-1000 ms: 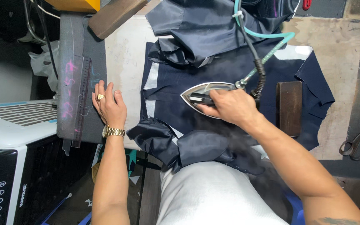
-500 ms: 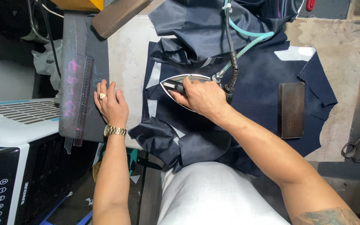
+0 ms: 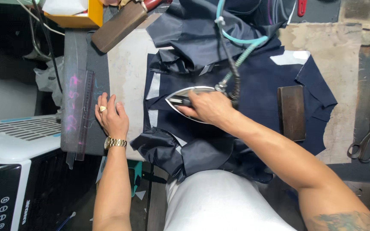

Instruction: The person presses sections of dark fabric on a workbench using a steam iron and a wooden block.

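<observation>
My right hand [image 3: 208, 107] was closed around the handle of the iron [image 3: 184, 101], which sat flat on the navy cloth [image 3: 258, 90] with its pointed nose aimed toward my left hand. From the iron's back end, just beyond my right knuckles, a black cord [image 3: 227, 51] and a teal hose [image 3: 240, 53] rose together and ran away from me over a heap of bunched cloth. Just past the iron's nose, pale strips [image 3: 154, 85] showed along the cloth's edge, between my two hands. My left hand [image 3: 111, 115] lay flat and open, fingers spread, palm down on the worn pad [image 3: 127, 64] beside the cloth, holding nothing; a ring sat on one finger and a gold watch [image 3: 115, 142] on the wrist. Just outside my left fingertips lay a clear ruler [image 3: 85, 111] on a grey board with pink chalk marks. To the outer side of my right forearm a dark wood block [image 3: 291, 112] rested on the cloth, and well beyond it scissors [image 3: 367, 139] lay on the table. Another wood block [image 3: 118, 26] lay far ahead of my left hand, next to a yellow box [image 3: 80, 19]. Below my left wrist stood a white and black appliance [image 3: 5, 171].
</observation>
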